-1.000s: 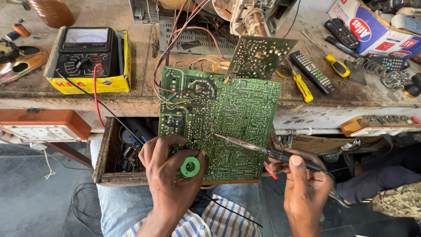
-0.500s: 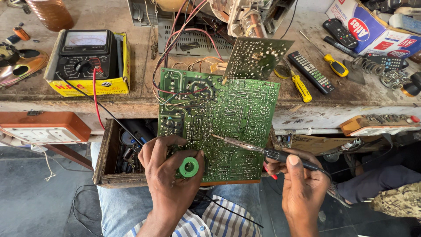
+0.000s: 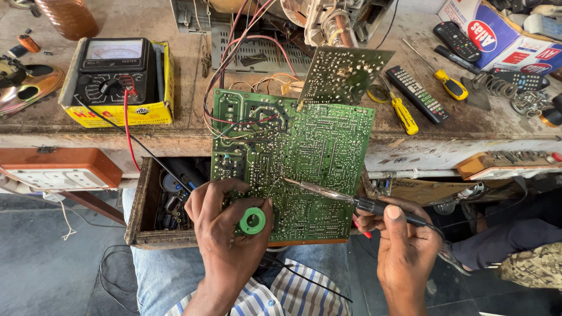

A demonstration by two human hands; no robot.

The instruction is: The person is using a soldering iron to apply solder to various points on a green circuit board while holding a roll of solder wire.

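A large green circuit board leans from the workbench edge down toward my lap, solder side up. My left hand grips its lower left corner and pinches a small green solder spool against it. My right hand holds a soldering iron like a pen, its thin tip touching the board near the lower middle. A smaller green circuit board stands tilted behind the large one, joined by red and orange wires.
An analog multimeter in a yellow box sits at left, its leads hanging into an open wooden drawer. Yellow-handled screwdrivers, remote controls and a cardboard box lie at right. A socket board hangs lower left.
The soldering iron tip has shifted slightly along the lower part of the board. Both hands keep their grips.
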